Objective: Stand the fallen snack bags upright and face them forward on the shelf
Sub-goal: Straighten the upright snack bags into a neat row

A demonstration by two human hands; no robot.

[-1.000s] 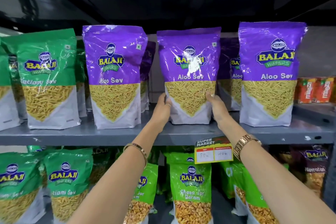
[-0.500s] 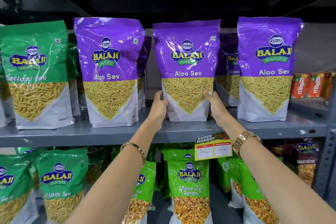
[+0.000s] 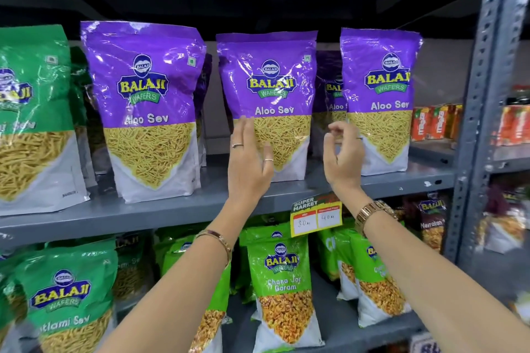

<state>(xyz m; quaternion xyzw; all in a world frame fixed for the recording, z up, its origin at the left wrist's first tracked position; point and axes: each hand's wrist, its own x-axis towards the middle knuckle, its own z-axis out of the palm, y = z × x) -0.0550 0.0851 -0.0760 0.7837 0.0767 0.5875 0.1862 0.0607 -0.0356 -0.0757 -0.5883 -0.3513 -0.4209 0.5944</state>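
Note:
Three purple Aloo Sev bags stand upright, labels forward, on the grey middle shelf (image 3: 177,209). The middle purple bag (image 3: 271,77) stands between my hands. My left hand (image 3: 249,160) is open, fingers straight, in front of that bag's lower left part; whether it touches is unclear. My right hand (image 3: 342,152) hovers just right of the bag with fingers loosely curled and holds nothing. The left purple bag (image 3: 146,106) and the right purple bag (image 3: 380,94) stand to either side. More purple bags show behind them.
Green Ratlami Sev bags (image 3: 31,112) stand at the shelf's left end. A yellow price tag (image 3: 317,216) hangs on the shelf edge. Green Chana Jor Garam bags (image 3: 282,281) fill the lower shelf. A grey upright post (image 3: 481,94) bounds the right; orange packs (image 3: 436,122) lie behind it.
Both hands have let go of the middle purple bag's lower sides and risen; the bag stands on its own. The camera view has shifted left and closer.

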